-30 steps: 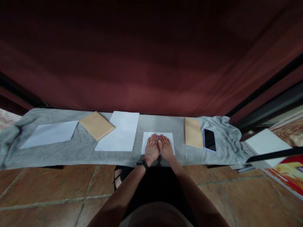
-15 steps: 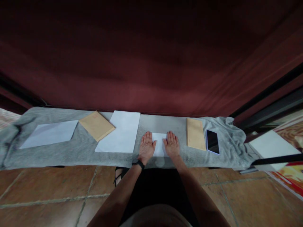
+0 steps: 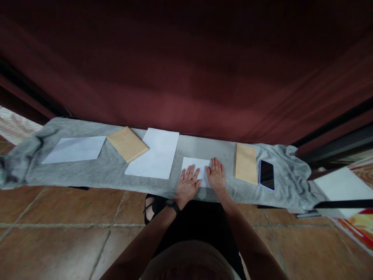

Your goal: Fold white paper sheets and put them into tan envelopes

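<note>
A small white paper (image 3: pixel 197 162), probably folded, lies on a grey cloth in front of me. My left hand (image 3: pixel 188 186) rests flat over its near left part, fingers spread, hiding that corner. Along the paper's right edge lies my right hand (image 3: pixel 216 175), palm down with the fingers stretched out. Neither hand grips anything. To the left of the hands is a large white sheet (image 3: pixel 161 153), partly covered by a brown envelope (image 3: pixel 128 144). Another brown envelope (image 3: pixel 246 161) lies to the right of my right hand.
The grey cloth (image 3: pixel 116 175) covers a narrow table against a dark red panel (image 3: pixel 186 93). Farther left lies another white sheet (image 3: pixel 77 149). A phone (image 3: pixel 267 175) with a pale purple case is at the right. Tiled floor (image 3: pixel 72 206) shows in front.
My left hand has shifted from the paper's left side onto its near part, its fingers spreading. My right hand stays at the right edge. The whole view has tilted slightly.
</note>
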Available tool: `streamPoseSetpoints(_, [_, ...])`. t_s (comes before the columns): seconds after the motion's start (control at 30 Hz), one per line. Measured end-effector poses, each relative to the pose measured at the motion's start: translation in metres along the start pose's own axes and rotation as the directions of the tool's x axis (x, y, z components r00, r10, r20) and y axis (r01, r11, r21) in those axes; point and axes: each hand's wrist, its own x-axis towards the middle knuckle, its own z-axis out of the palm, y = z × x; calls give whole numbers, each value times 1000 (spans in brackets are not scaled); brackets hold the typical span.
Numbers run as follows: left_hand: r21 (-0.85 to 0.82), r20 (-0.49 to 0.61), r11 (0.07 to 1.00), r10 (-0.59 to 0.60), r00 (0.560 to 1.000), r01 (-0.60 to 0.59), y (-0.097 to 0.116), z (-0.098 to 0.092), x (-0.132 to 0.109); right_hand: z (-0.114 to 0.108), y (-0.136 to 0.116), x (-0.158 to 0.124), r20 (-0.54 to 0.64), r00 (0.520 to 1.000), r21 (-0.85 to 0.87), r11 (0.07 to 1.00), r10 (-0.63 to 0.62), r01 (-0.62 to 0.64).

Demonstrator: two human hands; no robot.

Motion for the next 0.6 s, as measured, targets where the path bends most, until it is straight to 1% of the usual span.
streamPoseSetpoints(0.1, [-11,2,1000,-2,1000,2,0,-1,1,-8,5,-11,-8,999,89,995,42,-41])
streamPoseSetpoints(0.17, [-18,2,1000,2,1000,-2,0,-1,2,-15,11,-25,-25,995,171,981,93,-88])
streamPoseSetpoints(0.23, [-24,-1,1000,4,1000,-4,1,-1,1,-23,19,-38,-10,989,255,957,147,-139])
streamPoseSetpoints(0.33, [-30,-12,1000,2,1000,-3,4,-3,0,-34,31,-50,88,964,387,883,252,-266])
streamPoseSetpoints(0.43, [-35,-20,999,-2,1000,1,5,-5,-1,-41,39,-47,204,919,426,814,339,-395])
streamPoseSetpoints(0.53, [-41,-20,999,-1,1000,0,4,-6,-2,-46,39,-38,271,884,463,753,382,-467])
streamPoseSetpoints(0.6, [-44,-22,999,-2,1000,1,3,-5,-2,-49,36,-35,313,869,491,718,385,-494])
